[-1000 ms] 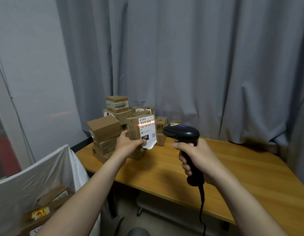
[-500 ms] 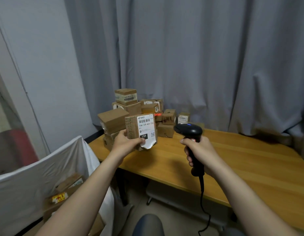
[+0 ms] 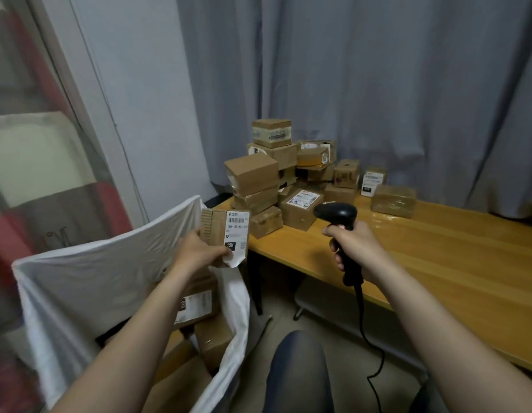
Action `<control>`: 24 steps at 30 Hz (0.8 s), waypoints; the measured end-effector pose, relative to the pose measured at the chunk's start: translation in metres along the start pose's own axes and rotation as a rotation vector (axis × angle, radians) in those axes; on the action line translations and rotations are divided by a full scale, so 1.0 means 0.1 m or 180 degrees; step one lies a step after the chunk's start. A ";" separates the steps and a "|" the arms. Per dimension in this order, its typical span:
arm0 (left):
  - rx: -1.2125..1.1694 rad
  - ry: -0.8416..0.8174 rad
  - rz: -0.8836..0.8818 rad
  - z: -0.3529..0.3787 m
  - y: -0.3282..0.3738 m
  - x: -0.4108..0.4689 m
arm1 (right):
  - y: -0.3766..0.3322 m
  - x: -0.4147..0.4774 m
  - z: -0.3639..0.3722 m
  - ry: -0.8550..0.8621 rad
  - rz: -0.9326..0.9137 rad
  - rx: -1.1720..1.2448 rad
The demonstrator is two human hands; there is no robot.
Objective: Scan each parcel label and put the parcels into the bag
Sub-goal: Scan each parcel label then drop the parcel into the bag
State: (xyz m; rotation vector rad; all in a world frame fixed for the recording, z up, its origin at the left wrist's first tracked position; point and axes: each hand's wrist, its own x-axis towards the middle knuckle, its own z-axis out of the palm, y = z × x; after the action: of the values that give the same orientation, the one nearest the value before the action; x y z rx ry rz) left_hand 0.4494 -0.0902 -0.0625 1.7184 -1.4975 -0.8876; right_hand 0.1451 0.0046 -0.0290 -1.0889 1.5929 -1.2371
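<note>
My left hand [image 3: 199,253] grips a small cardboard parcel [image 3: 220,234] with a white label marked 15H, its lower corner peeling. I hold it just above the mouth of the white bag [image 3: 89,281], left of the table corner. Several parcels [image 3: 196,305] lie inside the bag. My right hand [image 3: 355,248] grips a black handheld scanner [image 3: 337,214] by its handle above the front of the wooden table [image 3: 437,263], its head pointing left. A pile of brown parcels [image 3: 288,180] sits at the table's back left corner.
A grey curtain [image 3: 378,84] hangs behind the table and a pale wall [image 3: 133,84] is on the left. The scanner's black cable [image 3: 364,338] hangs down off the table edge. My knee [image 3: 297,374] shows at the bottom. A taped parcel [image 3: 393,201] stands apart on the right.
My left hand has carried the labelled parcel left and down, from in front of the scanner to above the bag. The red scan line is gone from the label. My view has turned left.
</note>
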 end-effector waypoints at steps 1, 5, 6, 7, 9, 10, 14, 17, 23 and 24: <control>0.0165 0.0046 -0.0047 -0.08 -0.11 0.04 | 0.01 0.01 0.05 -0.0023 0.0026 -0.0009; 0.0809 0.0054 -0.0457 -0.34 -0.50 0.23 | 0.04 0.05 0.23 -0.0191 0.0101 -0.0035; 0.0996 0.0045 -0.0542 -0.41 -0.53 0.22 | 0.04 0.06 0.28 -0.0233 0.0113 -0.0057; 0.1202 0.0001 -0.0603 -0.46 -0.57 0.22 | 0.04 0.08 0.32 -0.0266 0.0128 -0.0074; 0.1558 -0.0192 -0.0733 -0.55 -0.55 0.14 | 0.06 0.11 0.40 -0.0318 0.0160 -0.0081; 0.1715 -0.0289 -0.0765 -0.58 -0.46 0.06 | 0.07 0.12 0.44 -0.0342 0.0166 -0.0081; 0.2241 -0.0810 -0.0833 -0.66 -0.30 0.03 | 0.14 0.17 0.51 -0.0383 0.0219 -0.0137; 0.2426 -0.1149 -0.0974 -0.67 -0.24 0.03 | 0.18 0.22 0.51 -0.0399 0.0268 -0.0153; 0.2762 -0.1842 -0.1510 -0.63 -0.52 0.08 | 0.22 0.28 0.45 -0.0470 0.0305 -0.0203; 0.2822 -0.1905 -0.1559 -0.62 -0.61 0.15 | 0.23 0.28 0.44 -0.0475 0.0305 -0.0201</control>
State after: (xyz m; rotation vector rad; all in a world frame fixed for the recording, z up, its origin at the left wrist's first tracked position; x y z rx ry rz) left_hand 0.5352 -0.0950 -0.0820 2.7083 -2.1004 -1.1460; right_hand 0.1756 -0.0310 -0.0618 -1.1047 1.5602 -1.0249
